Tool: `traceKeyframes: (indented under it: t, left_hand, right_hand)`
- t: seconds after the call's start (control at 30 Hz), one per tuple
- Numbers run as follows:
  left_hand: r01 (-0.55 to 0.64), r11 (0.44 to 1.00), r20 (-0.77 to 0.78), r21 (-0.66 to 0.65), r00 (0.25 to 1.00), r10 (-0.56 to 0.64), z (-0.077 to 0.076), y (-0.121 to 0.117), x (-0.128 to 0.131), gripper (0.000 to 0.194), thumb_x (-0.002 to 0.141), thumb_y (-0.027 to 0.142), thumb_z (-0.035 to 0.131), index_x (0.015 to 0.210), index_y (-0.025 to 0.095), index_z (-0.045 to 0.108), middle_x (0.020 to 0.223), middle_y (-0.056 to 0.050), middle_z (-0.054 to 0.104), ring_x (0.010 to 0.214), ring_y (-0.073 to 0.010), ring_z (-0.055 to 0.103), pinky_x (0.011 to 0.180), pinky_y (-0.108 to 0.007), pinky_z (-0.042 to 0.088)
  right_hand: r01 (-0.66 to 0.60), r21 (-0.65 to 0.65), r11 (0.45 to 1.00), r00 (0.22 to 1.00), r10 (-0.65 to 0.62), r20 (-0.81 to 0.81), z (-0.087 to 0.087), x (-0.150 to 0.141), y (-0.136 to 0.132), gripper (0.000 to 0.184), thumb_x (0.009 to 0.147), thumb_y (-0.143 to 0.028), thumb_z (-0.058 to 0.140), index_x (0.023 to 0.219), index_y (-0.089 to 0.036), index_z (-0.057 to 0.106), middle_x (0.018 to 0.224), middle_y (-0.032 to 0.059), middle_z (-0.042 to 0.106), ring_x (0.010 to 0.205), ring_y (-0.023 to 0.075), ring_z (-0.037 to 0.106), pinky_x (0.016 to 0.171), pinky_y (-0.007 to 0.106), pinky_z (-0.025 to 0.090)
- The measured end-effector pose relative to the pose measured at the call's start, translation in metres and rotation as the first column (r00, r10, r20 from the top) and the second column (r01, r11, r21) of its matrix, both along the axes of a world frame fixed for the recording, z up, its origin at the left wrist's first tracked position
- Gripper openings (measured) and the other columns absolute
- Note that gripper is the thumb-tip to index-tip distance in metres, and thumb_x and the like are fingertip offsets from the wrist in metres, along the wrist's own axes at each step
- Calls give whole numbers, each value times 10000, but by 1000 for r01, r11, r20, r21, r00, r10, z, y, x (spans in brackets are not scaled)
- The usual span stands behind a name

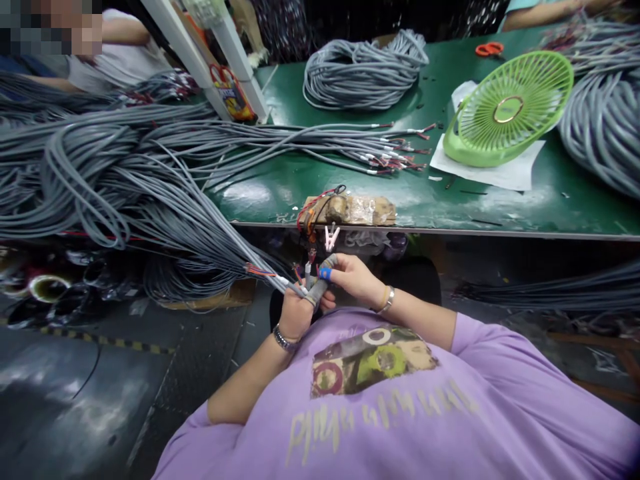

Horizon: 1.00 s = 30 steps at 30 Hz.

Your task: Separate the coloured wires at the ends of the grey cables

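Running slantwise from the pile on the green bench [280, 193], the grey cables [240, 245] reach the left hand [295, 315] near their stripped ends, long axis pointing toward the torso; left hand is nearer the bundle. Left fingers curl around the ends, wrist bent inward. Right hand [357, 281] comes in from the opposite side, taped thumb and index close together beside the ends; can't tell what they pinch. Pink clip [331, 238] sits just beyond, at bench edge.
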<state>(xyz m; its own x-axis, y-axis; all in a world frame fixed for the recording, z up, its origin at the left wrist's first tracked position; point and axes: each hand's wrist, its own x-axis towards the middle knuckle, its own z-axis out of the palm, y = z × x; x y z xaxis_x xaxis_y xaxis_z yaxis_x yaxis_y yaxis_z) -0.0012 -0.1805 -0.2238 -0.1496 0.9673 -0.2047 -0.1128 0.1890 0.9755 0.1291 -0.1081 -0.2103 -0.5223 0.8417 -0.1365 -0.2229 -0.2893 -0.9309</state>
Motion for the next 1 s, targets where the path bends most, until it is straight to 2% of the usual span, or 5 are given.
traceKeyframes:
  t: [0.23, 0.5, 0.7, 0.87, 1.0]
  left_hand:
    - [-148, 988, 68, 33, 987, 145, 3, 2, 5, 292, 741, 422, 711, 734, 140, 633, 608, -27, 696, 471, -143, 647, 468, -226, 505]
    - [-135, 991, 105, 1, 985, 134, 6, 3, 4, 316, 709, 427, 734, 725, 136, 613, 591, -23, 685, 447, -138, 632, 463, -230, 501]
    - [-59, 998, 125, -25, 990, 62, -1, 2, 0, 313, 706, 430, 735, 729, 141, 617, 589, -29, 688, 458, -152, 642, 469, -242, 517]
    - [-77, 997, 111, -2, 991, 76, -1, 2, 1, 297, 732, 420, 722, 720, 140, 624, 601, -35, 694, 473, -148, 649, 472, -235, 522]
    - [-107, 994, 102, 6, 989, 106, -1, 3, 3, 304, 742, 434, 712, 723, 145, 620, 601, -31, 694, 471, -147, 647, 473, -237, 525]
  right_hand:
    - [36, -101, 994, 999, -40, -37, 1, -2, -6, 254, 671, -348, 731, 717, -160, 566, 543, -45, 529, 485, 72, 424, 484, 222, 295]
    - [39, -107, 993, 999, -39, 7, 3, -1, -3, 320, 615, -387, 788, 717, -150, 599, 615, -23, 563, 522, 68, 437, 499, 218, 314]
    - [-151, -116, 982, 987, 143, -72, 7, 0, -2, 379, 627, -433, 784, 832, -168, 605, 536, -52, 533, 481, 90, 452, 480, 229, 324]
    - [-58, -128, 990, 997, 50, -62, 8, -4, -4, 393, 599, -457, 802, 732, -170, 568, 509, -54, 516, 450, 79, 427, 460, 228, 319]
    - [-72, -153, 986, 994, 59, -86, 8, -5, -6, 381, 638, -466, 775, 754, -178, 553, 460, -67, 484, 422, 81, 414, 453, 227, 308]
